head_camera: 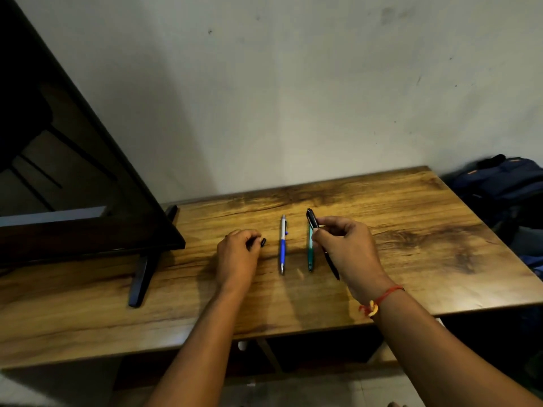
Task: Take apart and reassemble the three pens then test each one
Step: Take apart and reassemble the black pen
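Observation:
A blue and white pen (282,245) lies lengthwise on the wooden table (411,245) between my hands. Just right of it lies a green pen (310,254), partly behind my right hand. My right hand (345,248) pinches the upper part of a black pen (312,219) between thumb and fingers, with its thin refill (333,267) sticking out below toward me. To the left, my left hand (238,254) curls its fingers round a short black pen piece (263,242), whose end shows at the fingertips.
A dark screen (73,171) on a black stand foot (144,277) fills the table's left side. A blue backpack (499,183) sits beyond the table's right edge. A pale wall rises behind. The table's front edge runs close to my forearms.

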